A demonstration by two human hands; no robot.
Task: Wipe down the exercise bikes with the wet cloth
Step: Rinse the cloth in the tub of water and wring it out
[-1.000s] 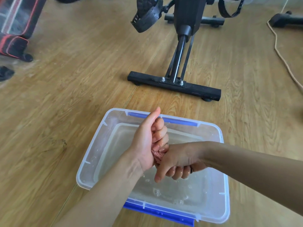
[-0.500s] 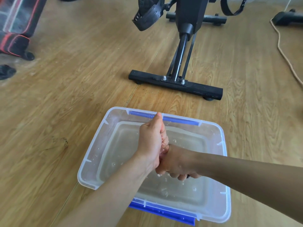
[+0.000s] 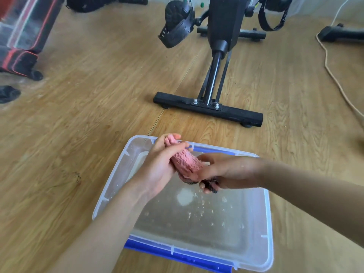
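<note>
Landmark: clear plastic tub (image 3: 268, 223) with blue latches, standing on the wood-plank floor (image 3: 88, 115). The tub holds shallow water (image 3: 197, 223) with specks on its surface.

Cloth (image 3: 186, 163): pink, twisted into a tight roll, held above the far half of the tub and clear of the water. One end sticks out past the tub's far rim; the other end points down toward the middle of the tub. A dark mesh piece (image 3: 209, 184) shows at this lower end.

Left hand (image 3: 159, 167): above the tub's far-left part, palm turned inward, fingers and thumb curled round the upper end of the cloth.

Right hand (image 3: 224, 171): above the tub's middle, reaching in from the right side, fingers curled under the lower end of the cloth and the mesh, gripping both.

Exercise bike (image 3: 222, 20): black, beyond the tub's far side, well apart from it. Its foot bar (image 3: 232, 113) lies flat on the floor nearest the tub, and a strapped pedal (image 3: 177, 24) hangs further back.

A tan rope (image 3: 334, 75) runs along the floor far right of the tub.
</note>
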